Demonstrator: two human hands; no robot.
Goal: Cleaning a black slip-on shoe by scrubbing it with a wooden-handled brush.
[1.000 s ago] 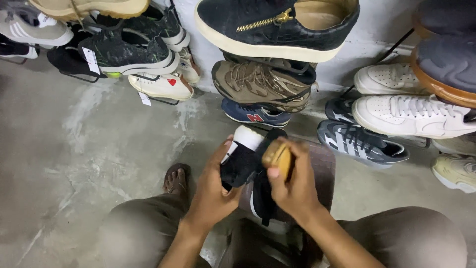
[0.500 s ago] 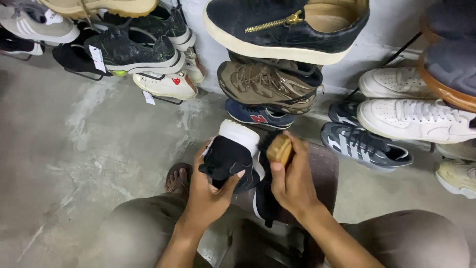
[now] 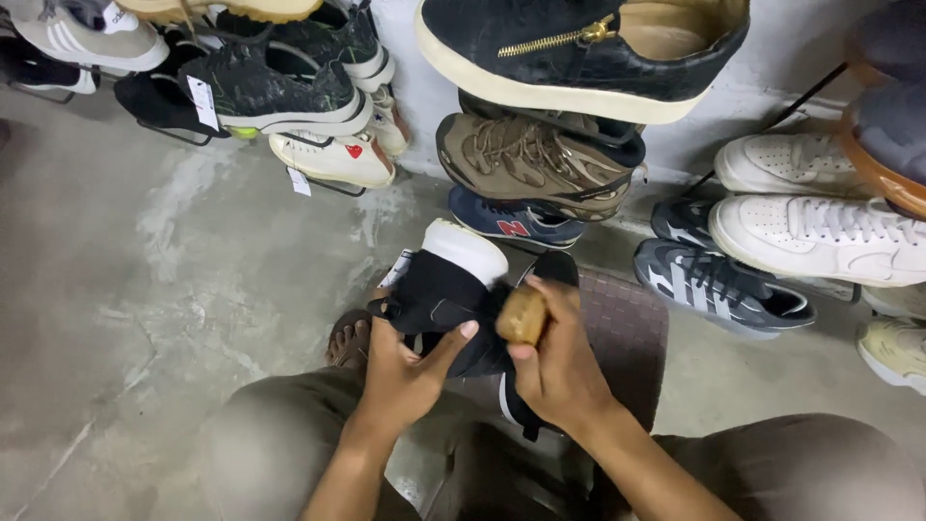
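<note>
My left hand (image 3: 405, 371) grips a black sneaker with a white sole (image 3: 446, 289) from below, the toe pointing away from me. My right hand (image 3: 558, 371) holds a small tan wooden brush (image 3: 522, 315) against the shoe's right side. A second black shoe (image 3: 555, 270) lies under my right hand, mostly hidden by it. I sit low, with my knees at the bottom of the view and a bare foot (image 3: 349, 340) on the floor.
A brown woven stool (image 3: 627, 328) stands under the shoes. Many sneakers hang on wall racks: a black zip shoe (image 3: 579, 53), a brown boot (image 3: 531, 164), a navy shoe (image 3: 516, 224), white sneakers (image 3: 820, 236) and a grey one (image 3: 719, 285). Grey concrete floor (image 3: 145, 289) spreads left.
The sneaker has been turned and lifted in my left hand, its white sole now facing up and away. My right hand with the brush has shifted down along the shoe's side.
</note>
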